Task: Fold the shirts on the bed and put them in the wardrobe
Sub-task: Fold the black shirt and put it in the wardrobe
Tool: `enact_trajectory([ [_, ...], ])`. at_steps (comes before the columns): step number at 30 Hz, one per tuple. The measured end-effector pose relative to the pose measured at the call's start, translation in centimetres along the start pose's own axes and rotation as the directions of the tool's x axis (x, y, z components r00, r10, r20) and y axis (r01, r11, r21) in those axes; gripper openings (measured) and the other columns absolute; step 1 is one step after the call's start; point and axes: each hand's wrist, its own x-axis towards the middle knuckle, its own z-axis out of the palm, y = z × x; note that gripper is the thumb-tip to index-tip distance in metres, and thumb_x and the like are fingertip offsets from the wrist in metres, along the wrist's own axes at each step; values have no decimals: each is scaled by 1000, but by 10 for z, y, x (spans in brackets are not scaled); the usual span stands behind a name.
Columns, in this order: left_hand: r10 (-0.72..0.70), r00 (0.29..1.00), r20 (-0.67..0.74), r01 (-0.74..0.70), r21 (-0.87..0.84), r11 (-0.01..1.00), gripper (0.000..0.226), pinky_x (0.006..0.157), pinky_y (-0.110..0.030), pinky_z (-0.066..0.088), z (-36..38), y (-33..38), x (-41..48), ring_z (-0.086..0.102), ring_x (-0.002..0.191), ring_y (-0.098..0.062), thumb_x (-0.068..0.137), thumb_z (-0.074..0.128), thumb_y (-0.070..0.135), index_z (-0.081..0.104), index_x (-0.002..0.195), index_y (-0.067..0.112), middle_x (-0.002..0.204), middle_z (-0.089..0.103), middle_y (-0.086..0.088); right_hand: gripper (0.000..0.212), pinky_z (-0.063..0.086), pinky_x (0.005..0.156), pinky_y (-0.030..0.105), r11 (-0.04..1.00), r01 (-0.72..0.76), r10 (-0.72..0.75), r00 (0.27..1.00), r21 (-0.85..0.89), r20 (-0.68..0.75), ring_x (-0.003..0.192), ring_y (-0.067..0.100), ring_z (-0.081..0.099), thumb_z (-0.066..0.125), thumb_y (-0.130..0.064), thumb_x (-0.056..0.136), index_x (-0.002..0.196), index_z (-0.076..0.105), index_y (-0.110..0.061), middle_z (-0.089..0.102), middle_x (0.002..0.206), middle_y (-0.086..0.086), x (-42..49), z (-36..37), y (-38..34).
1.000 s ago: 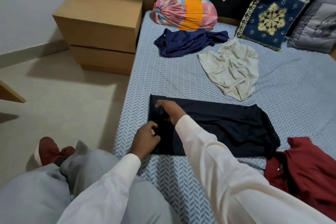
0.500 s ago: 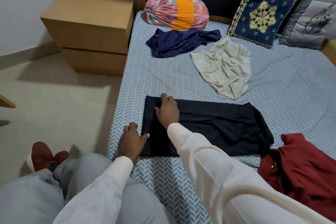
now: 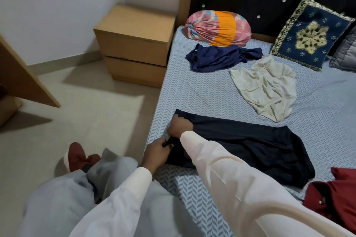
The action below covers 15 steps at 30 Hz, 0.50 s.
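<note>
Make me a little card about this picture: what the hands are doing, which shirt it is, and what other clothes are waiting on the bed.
left hand: pinches the near left edge of the black shirt
right hand: grips the far left edge of the same shirt
black shirt: spread along the near side of the bed
crumpled clothes: blue shirt, cream shirt, red shirt
pillows: pink and orange bolster, blue cushion
</note>
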Motion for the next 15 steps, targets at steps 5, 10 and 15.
enact_trajectory([
  [5, 26, 960, -279, 27, 184, 983, 28, 61, -34, 43, -73, -17, -7, 59, 74, -31, 83, 65, 36, 47, 71, 17, 72, 61, -3, 65, 54, 68, 37, 969, 241, -239, 970, 45, -49, 96, 32, 64, 53, -16, 86, 147, 36, -25, 60, 115, 13, -1, -5, -76],
  [10, 14, 956, -294, 11, 83, 996, 12, 64, -29, 54, -117, -23, -15, 67, 65, -19, 73, 73, 27, 63, 80, 27, 70, 68, 2, 20, 58, 82, 41, 948, 303, -301, 953, 95, -44, 100, 31, 63, 52, -12, 85, 102, 63, -9, 61, 113, 12, 5, -10, -117],
  [15, 151, 979, -135, -142, 76, 987, 25, 62, -10, 42, -80, -7, -24, 61, 69, -11, 73, 73, 13, 70, 96, 24, 76, 65, 7, 49, 61, 67, 37, 847, 247, -312, 948, 471, 64, 100, 25, 61, 68, -12, 81, 127, 51, -11, 46, 135, 6, 3, -6, -47],
])
